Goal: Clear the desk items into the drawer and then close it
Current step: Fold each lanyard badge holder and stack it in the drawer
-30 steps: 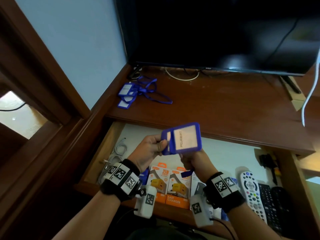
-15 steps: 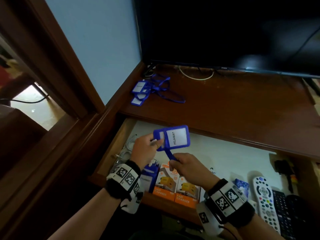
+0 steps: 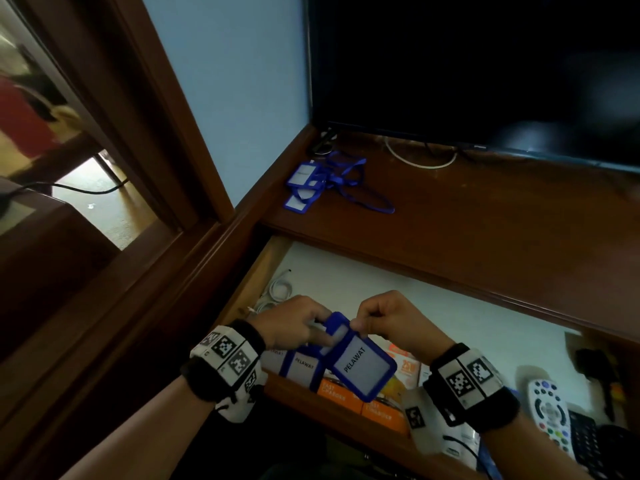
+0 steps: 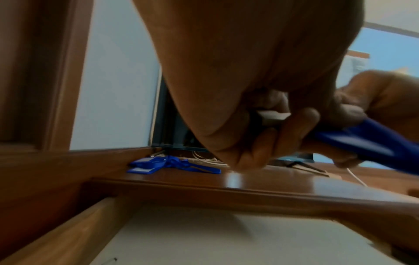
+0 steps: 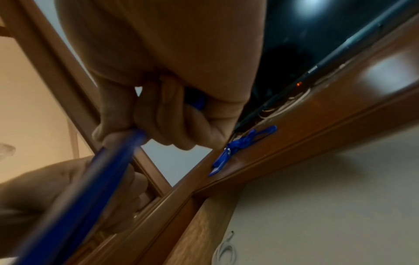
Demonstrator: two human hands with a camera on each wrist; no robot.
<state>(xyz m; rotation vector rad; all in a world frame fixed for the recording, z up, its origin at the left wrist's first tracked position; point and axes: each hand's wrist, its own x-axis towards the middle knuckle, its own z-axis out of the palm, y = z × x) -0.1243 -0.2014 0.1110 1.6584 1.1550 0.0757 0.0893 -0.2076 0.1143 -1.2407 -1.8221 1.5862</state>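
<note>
Over the open drawer, the left hand and right hand meet on one blue badge holder, its white card reading PELAWAT. The left hand's fingers and thumb pinch its upper left corner; the right hand, fingers curled, pinches the top edge just beside them, so the holder hangs tilted between the two wrists.

The left wrist view shows what the head view hides: the left fingers are also closed round a small pale piece at the holder's end, though blur keeps it from being named. The right wrist view shows the holder edge-on, a blue strip running from the right fingertips down past the left hand.

Directly beneath, a second badge holder with the same word lies at the drawer's front, touching orange charger boxes. A coiled white cable sits in the drawer's left corner, and a remote control and a black keypad lie at the right. On the desk, well apart from the hands, a bundle of badge holders with blue lanyards rests near the wall, beside the dark television and a white cord loop behind it.
</note>
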